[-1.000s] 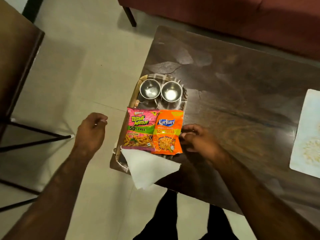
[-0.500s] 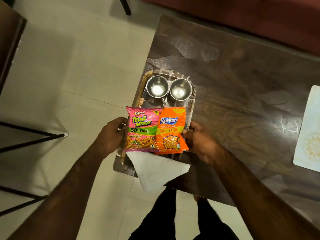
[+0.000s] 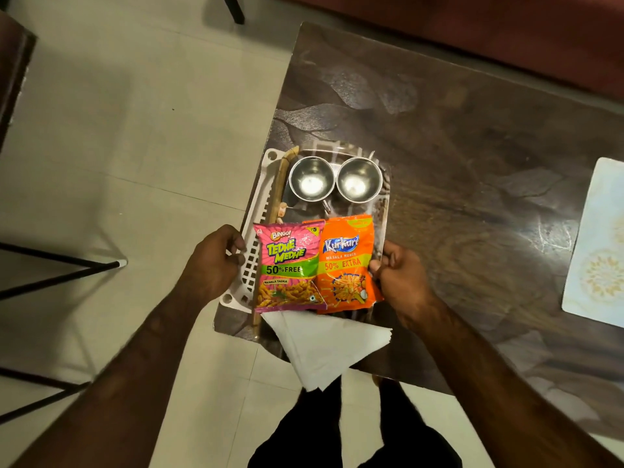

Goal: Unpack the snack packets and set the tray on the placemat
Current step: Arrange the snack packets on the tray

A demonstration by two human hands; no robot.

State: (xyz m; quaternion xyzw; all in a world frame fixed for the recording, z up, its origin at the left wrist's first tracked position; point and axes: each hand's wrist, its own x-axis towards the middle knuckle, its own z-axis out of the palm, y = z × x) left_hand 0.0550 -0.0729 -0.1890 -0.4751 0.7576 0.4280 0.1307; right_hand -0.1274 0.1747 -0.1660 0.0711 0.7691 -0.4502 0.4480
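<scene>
A tray with a white lattice rim [image 3: 261,204] sits at the near left corner of the dark table [image 3: 456,146]. On it lie a pink snack packet [image 3: 288,268] and an orange snack packet [image 3: 346,265] side by side, two steel cups [image 3: 312,179] [image 3: 358,180] behind them, and a folded white napkin [image 3: 324,346] hanging over the near edge. My left hand [image 3: 212,265] grips the tray's left rim. My right hand [image 3: 401,282] is closed on the tray's right edge beside the orange packet. A pale placemat [image 3: 597,241] lies at the far right.
A dark red sofa [image 3: 472,21] runs along the table's far side. Black metal chair legs [image 3: 50,271] stand on the tiled floor to the left. My dark trouser legs [image 3: 337,434] are below the table's near edge.
My left hand came in from over the floor and closed on the tray's left rim. My right hand settled on the tray's right edge. More of the white rim shows now.
</scene>
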